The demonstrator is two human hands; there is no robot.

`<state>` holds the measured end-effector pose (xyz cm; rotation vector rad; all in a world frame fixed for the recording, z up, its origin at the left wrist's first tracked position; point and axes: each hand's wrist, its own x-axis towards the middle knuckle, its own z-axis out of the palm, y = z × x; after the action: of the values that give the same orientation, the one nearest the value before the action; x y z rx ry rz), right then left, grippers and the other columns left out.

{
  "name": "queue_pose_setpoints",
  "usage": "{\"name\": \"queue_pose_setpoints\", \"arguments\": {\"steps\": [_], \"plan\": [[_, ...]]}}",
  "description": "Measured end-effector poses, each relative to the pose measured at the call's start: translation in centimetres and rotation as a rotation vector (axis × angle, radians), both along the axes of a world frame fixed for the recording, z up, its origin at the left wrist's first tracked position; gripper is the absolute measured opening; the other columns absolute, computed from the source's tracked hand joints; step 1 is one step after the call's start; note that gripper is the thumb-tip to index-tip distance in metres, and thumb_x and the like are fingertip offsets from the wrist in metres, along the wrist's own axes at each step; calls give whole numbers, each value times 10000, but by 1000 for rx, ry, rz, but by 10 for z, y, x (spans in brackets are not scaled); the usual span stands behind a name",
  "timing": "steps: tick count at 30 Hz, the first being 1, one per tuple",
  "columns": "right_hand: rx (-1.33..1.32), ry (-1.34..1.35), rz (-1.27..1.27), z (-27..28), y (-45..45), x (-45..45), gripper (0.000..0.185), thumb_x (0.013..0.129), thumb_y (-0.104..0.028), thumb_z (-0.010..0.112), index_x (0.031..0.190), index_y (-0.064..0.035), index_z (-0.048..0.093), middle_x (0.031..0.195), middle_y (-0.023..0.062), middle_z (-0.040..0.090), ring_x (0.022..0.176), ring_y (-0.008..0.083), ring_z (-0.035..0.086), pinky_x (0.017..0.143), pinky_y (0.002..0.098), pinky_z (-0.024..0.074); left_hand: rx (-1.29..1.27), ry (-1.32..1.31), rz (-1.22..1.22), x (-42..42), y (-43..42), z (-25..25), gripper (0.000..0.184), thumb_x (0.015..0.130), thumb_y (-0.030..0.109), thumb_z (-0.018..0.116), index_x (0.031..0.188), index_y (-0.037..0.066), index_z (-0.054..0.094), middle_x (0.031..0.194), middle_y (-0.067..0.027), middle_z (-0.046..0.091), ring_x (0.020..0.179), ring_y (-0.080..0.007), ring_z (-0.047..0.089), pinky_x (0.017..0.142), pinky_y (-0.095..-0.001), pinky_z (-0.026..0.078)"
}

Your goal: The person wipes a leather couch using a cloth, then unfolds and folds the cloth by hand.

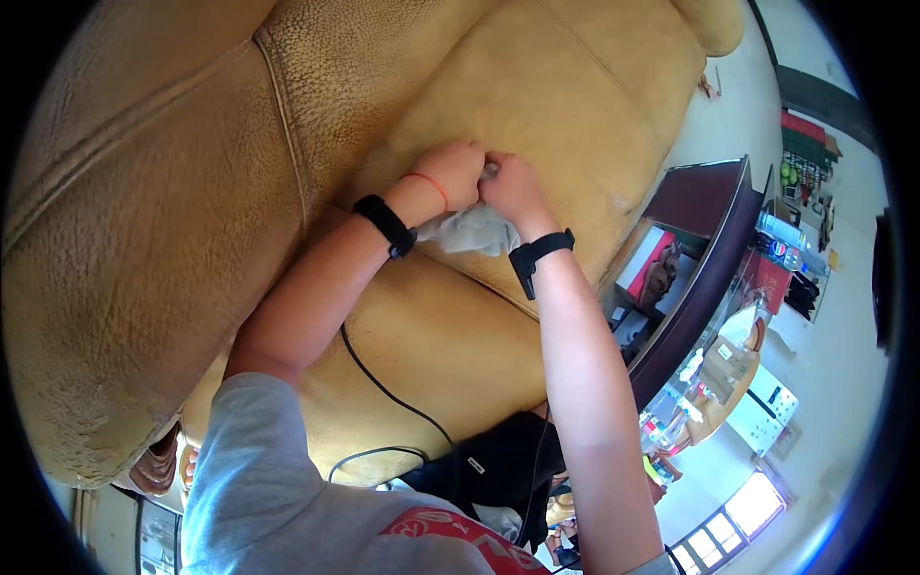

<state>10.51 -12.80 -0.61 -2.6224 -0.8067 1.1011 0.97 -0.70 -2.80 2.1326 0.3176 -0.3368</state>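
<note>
My left hand (452, 175) and my right hand (516, 190) are close together over the tan leather sofa seat (551, 105). Fingers of both are curled closed on a crumpled light grey cloth (476, 233), which hangs below them onto the cushion. A small bit of it shows between the two hands. Black bands are around both wrists, and a thin red string circles the left one. The fingertips are mostly hidden.
The sofa's backrest (153, 192) fills the left side. A black cable (383, 388) runs over the lower cushion toward a black item (498, 465). At the right stand a dark table (704, 192) with an open shelf and a round wooden table (728, 383) holding various things.
</note>
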Motion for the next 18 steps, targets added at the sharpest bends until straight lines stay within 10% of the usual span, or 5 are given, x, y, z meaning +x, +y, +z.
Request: {"name": "queue_pose_setpoints", "arguments": {"steps": [18], "plan": [[164, -220, -42, -42, -34, -31, 343, 844, -74, 711, 1166, -88, 593, 1132, 208, 686, 1060, 440, 649, 899, 507, 534, 22, 69, 13, -1, 0, 9, 286, 767, 174, 824, 952, -26, 737, 991, -263, 729, 966, -426, 711, 843, -484, 586]]}}
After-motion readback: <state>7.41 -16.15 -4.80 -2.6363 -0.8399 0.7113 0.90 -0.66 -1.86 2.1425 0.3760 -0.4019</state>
